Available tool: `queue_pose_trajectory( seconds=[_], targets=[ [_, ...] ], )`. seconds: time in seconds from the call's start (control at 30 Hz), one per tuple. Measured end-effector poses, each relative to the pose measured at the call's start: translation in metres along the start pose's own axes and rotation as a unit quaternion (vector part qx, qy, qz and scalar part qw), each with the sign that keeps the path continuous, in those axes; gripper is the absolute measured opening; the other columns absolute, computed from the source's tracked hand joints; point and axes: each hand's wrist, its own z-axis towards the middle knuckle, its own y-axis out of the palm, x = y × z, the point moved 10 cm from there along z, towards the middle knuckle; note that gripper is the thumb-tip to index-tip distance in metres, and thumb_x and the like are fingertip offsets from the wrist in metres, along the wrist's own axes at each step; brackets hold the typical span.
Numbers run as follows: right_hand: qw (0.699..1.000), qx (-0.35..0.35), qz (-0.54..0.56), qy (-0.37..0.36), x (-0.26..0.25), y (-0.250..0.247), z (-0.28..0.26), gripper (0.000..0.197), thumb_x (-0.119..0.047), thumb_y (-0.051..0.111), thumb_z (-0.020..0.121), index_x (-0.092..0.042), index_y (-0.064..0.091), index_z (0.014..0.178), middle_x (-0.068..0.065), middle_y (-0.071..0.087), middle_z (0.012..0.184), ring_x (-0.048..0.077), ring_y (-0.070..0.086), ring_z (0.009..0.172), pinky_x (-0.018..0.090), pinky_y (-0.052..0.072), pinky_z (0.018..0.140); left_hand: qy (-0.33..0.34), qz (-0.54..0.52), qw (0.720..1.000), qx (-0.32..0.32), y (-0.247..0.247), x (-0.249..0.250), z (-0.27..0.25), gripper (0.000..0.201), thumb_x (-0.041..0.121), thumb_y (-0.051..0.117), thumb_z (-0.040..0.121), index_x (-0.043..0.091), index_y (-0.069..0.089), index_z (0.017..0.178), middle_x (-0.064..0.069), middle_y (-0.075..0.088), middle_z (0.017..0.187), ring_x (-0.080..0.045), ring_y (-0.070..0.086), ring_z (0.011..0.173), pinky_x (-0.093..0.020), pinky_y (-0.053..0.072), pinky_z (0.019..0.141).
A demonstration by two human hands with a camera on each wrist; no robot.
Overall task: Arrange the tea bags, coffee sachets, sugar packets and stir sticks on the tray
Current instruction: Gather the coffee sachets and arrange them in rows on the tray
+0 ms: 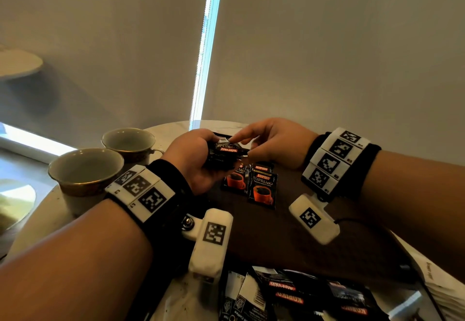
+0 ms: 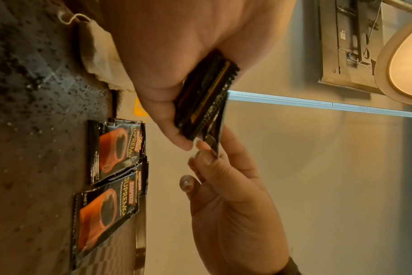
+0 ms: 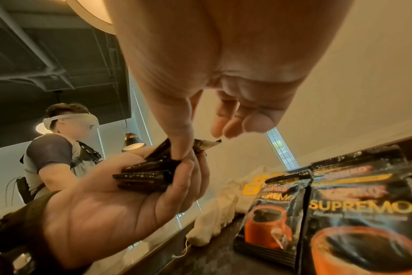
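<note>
My left hand grips a stack of black Kopiko coffee sachets above the far end of the dark brown tray. My right hand pinches the top sachet of that stack between thumb and forefinger. In the right wrist view the pinched sachet's corner sticks out past the thumb. Two overlapping groups of sachets lie face up on the tray just below the hands. White tea bags with yellow tags sit at the tray's far edge.
Two empty cups stand left of the tray on the round table. A loose pile of sachets lies at the near edge, with white paper packets at the right. Another person stands in the background.
</note>
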Motion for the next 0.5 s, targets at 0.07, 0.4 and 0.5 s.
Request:
queue_pose_trajectory(
  seconds=[0.07, 0.4, 0.5],
  targets=[
    [1.000, 0.000, 0.011, -0.009, -0.002, 0.000, -0.002, 0.034, -0.014, 0.083, 0.075, -0.039, 0.076, 0.097, -0.016, 0.067, 0.073, 0.002, 0.060, 0.065, 0.029, 0.051, 0.072, 0.004, 0.001, 1.000, 0.004, -0.001, 0.001, 0.000, 0.042, 0.010, 0.046, 0.095, -0.001, 0.045, 0.136, -0.032, 0.064, 0.123, -0.044, 0.071, 0.102, -0.055, 0.058, 0.089],
    [0.993, 0.086, 0.067, -0.039, -0.006, -0.014, -0.002, 0.010, -0.018, 0.073, 0.088, -0.027, 0.077, 0.090, 0.000, 0.076, 0.088, 0.009, 0.069, 0.073, 0.026, 0.057, 0.073, -0.009, 0.046, 0.999, 0.026, 0.002, -0.004, -0.008, 0.017, 0.022, 0.045, 0.099, 0.009, 0.056, 0.102, -0.009, 0.056, 0.081, -0.020, 0.056, 0.068, -0.033, 0.047, 0.059],
    [0.982, 0.172, 0.071, -0.022, 0.009, -0.032, 0.004, 0.005, -0.021, 0.072, 0.089, -0.022, 0.072, 0.085, 0.004, 0.075, 0.084, 0.016, 0.065, 0.065, 0.042, 0.058, 0.072, -0.004, 0.052, 0.997, 0.064, -0.008, 0.000, -0.005, 0.012, 0.025, 0.051, 0.096, 0.014, 0.055, 0.099, -0.006, 0.051, 0.088, -0.019, 0.054, 0.072, -0.031, 0.044, 0.059]
  ],
)
